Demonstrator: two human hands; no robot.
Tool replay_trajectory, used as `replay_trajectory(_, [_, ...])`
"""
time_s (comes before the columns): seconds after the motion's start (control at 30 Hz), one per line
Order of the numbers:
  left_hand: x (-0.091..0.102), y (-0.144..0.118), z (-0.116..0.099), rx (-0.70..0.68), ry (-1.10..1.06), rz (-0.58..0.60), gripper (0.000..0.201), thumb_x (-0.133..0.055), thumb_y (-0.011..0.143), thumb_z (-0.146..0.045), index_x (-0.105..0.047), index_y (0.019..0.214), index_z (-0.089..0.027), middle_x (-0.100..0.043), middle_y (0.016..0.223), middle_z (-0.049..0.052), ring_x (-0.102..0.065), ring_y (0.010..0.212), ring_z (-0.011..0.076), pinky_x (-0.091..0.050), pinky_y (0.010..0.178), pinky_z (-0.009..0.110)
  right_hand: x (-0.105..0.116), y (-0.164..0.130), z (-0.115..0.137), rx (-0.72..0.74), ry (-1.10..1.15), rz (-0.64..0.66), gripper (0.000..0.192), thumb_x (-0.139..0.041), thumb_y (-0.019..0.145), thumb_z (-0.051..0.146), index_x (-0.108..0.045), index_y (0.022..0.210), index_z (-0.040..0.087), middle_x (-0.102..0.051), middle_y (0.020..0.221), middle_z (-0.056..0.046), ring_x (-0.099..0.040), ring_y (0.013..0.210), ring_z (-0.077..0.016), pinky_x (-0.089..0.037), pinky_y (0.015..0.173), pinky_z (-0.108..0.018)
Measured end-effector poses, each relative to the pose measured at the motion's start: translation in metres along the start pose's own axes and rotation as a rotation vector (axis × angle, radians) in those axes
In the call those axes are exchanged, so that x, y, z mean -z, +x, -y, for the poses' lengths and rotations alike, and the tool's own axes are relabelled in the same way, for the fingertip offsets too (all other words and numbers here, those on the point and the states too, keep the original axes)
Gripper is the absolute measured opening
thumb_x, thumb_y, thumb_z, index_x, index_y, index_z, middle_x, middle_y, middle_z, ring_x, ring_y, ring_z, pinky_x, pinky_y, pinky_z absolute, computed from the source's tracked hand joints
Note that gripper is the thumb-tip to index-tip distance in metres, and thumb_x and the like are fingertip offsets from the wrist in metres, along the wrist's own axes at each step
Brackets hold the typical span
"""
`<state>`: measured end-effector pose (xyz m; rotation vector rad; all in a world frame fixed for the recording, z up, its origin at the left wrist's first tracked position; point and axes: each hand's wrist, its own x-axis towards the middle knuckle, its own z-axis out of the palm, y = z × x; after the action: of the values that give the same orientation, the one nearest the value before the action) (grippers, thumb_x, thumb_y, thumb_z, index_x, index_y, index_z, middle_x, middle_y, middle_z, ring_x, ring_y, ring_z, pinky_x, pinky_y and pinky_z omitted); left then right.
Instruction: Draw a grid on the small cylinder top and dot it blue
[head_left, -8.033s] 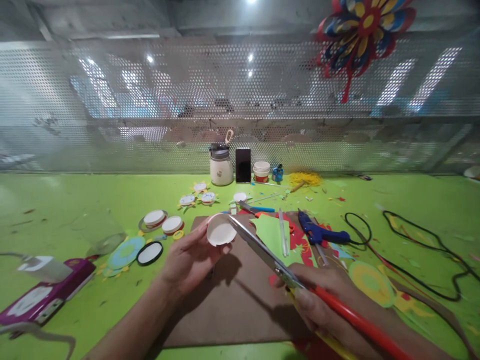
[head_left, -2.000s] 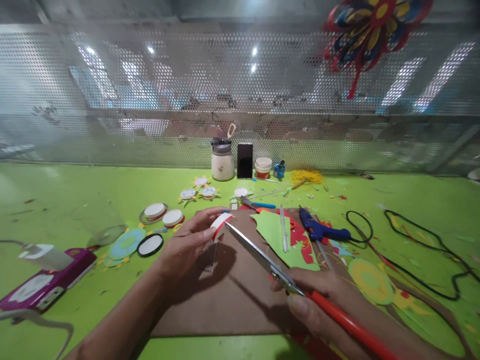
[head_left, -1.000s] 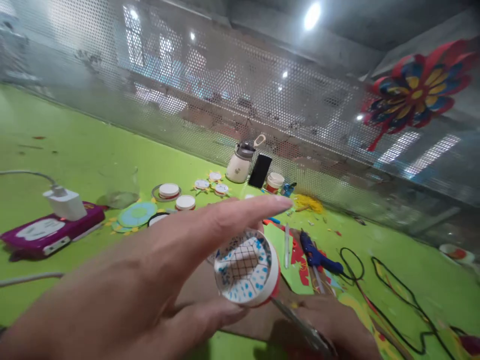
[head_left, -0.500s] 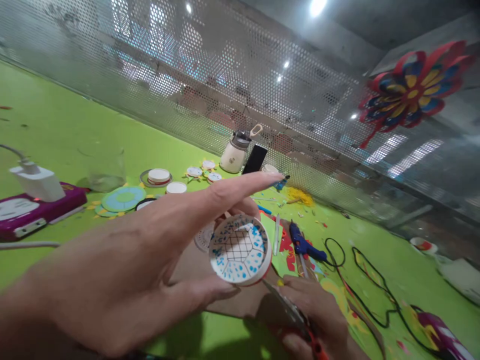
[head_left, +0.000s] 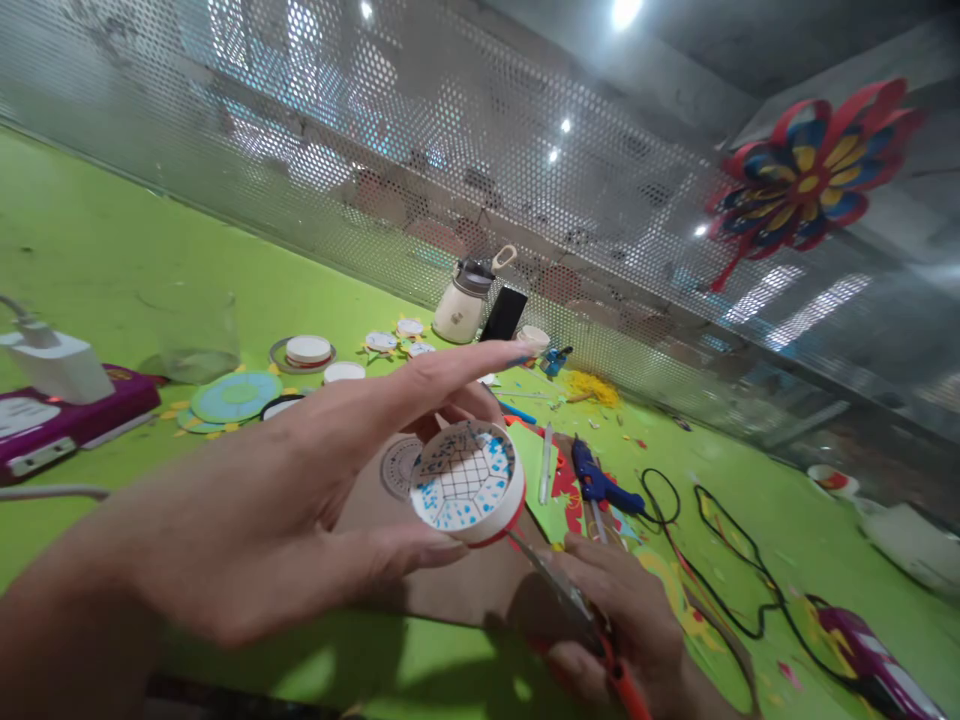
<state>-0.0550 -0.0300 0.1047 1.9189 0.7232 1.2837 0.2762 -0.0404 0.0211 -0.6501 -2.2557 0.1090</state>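
Observation:
My left hand (head_left: 300,490) grips a small round white disc (head_left: 469,478) between thumb and fingers, with the index finger stretched out above it. Blue dabs and a black grid pattern cover its face, and a red strip runs along its lower edge. My right hand (head_left: 622,610) is closed on a pair of scissors (head_left: 566,595) with red-orange handles. Their blade tips reach up to the disc's lower right rim, by the red strip; whether they touch is unclear. Below both hands lies a brown board (head_left: 450,585) on the green table.
To the right are a blue glue gun (head_left: 604,480), its black cord and a purple power strip (head_left: 874,650). On the left stand another purple power strip (head_left: 97,410) with a white charger (head_left: 56,365) and a clear glass (head_left: 195,340). A bottle (head_left: 461,305) and phone (head_left: 504,314) stand behind.
The view has shifted slightly, so the table things sit further left. The disc has tilted a little, and more of its rim and red strip shows. Both hands keep their holds.

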Motion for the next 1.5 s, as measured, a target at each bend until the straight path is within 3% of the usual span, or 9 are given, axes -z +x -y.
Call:
replay_trajectory(0.17, [0.0, 0.001, 0.002, 0.174, -0.217, -0.045, 0.106, -0.093, 0.057, 0.008, -0.067, 0.152, -0.033, -0.08, 0.13, -0.001, -0.069, 0.126, 0.0307, -0.053, 0.101, 0.018, 0.001, 0.002, 0.001, -0.028, -0.017, 0.032, 0.036, -0.064, 0.101, 0.049, -0.072, 0.126, 0.023, -0.066, 0.07, -0.001, -0.064, 0.058, -0.0202, -0.05, 0.053, -0.028])
replay_trajectory(0.3, [0.0, 0.001, 0.007, 0.095, -0.096, -0.022, 0.1, -0.092, 0.066, 0.002, -0.064, 0.155, -0.037, -0.078, 0.136, -0.002, -0.068, 0.127, 0.033, -0.053, 0.107, 0.024, 0.001, 0.003, 0.002, -0.017, -0.011, 0.013, 0.034, -0.067, 0.101, 0.045, -0.069, 0.127, 0.023, -0.062, 0.07, 0.001, -0.06, 0.057, -0.0174, -0.046, 0.052, -0.027])
replay_trajectory(0.43, [0.001, 0.003, 0.011, 0.044, -0.013, 0.004, 0.091, -0.091, 0.076, -0.012, -0.06, 0.158, -0.037, -0.077, 0.138, 0.0, -0.067, 0.126, 0.0329, -0.054, 0.109, 0.028, 0.0, -0.001, 0.0, -0.041, -0.007, 0.051, 0.036, -0.07, 0.099, 0.042, -0.07, 0.13, 0.023, -0.066, 0.074, 0.0, -0.063, 0.061, -0.0174, -0.049, 0.057, -0.026])
replay_trajectory(0.63, [0.003, 0.007, 0.013, -0.075, 0.257, 0.11, 0.088, -0.081, 0.094, -0.033, -0.036, 0.166, -0.057, -0.07, 0.147, -0.011, -0.067, 0.129, 0.0213, -0.054, 0.109, 0.021, -0.005, -0.008, -0.004, -0.032, -0.005, 0.027, 0.034, -0.064, 0.105, 0.032, -0.067, 0.137, 0.023, -0.067, 0.073, 0.002, -0.062, 0.058, -0.0156, -0.049, 0.056, -0.025])
replay_trajectory(0.93, [0.011, 0.013, 0.019, -0.045, 0.287, 0.147, 0.083, -0.078, 0.097, -0.038, -0.035, 0.166, -0.057, -0.07, 0.145, -0.009, -0.07, 0.129, 0.0177, -0.052, 0.11, 0.015, -0.003, -0.012, -0.004, -0.092, 0.022, 0.101, 0.031, -0.06, 0.107, 0.031, -0.071, 0.136, 0.026, -0.072, 0.076, 0.0, -0.066, 0.063, -0.0165, -0.056, 0.067, -0.028])
replay_trajectory(1.1, [0.011, 0.015, 0.018, -0.008, 0.215, 0.147, 0.076, -0.077, 0.099, -0.036, -0.041, 0.162, -0.06, -0.071, 0.143, -0.007, -0.073, 0.126, 0.0198, -0.058, 0.106, 0.02, -0.004, -0.01, -0.008, -0.126, 0.02, 0.123, 0.029, -0.063, 0.105, 0.039, -0.075, 0.127, 0.023, -0.068, 0.07, 0.0, -0.062, 0.059, -0.0158, -0.05, 0.059, -0.025])
replay_trajectory(1.37, [0.011, 0.017, 0.019, 0.004, 0.147, 0.16, 0.077, -0.079, 0.098, -0.031, -0.045, 0.16, -0.06, -0.072, 0.14, -0.005, -0.074, 0.126, 0.0197, -0.058, 0.106, 0.021, -0.002, -0.008, -0.002, -0.224, -0.032, 0.204, 0.022, -0.062, 0.104, 0.04, -0.077, 0.111, 0.025, -0.064, 0.071, 0.001, -0.061, 0.062, -0.0157, -0.048, 0.059, -0.025])
replay_trajectory(1.5, [0.012, 0.016, 0.02, 0.004, 0.132, 0.159, 0.078, -0.079, 0.098, -0.027, -0.045, 0.161, -0.058, -0.072, 0.141, -0.004, -0.074, 0.126, 0.0206, -0.058, 0.107, 0.022, -0.005, -0.01, -0.016, -0.216, -0.004, 0.312, 0.02, -0.064, 0.104, 0.04, -0.077, 0.097, 0.027, -0.059, 0.062, 0.003, -0.057, 0.054, -0.0142, -0.045, 0.051, -0.023])
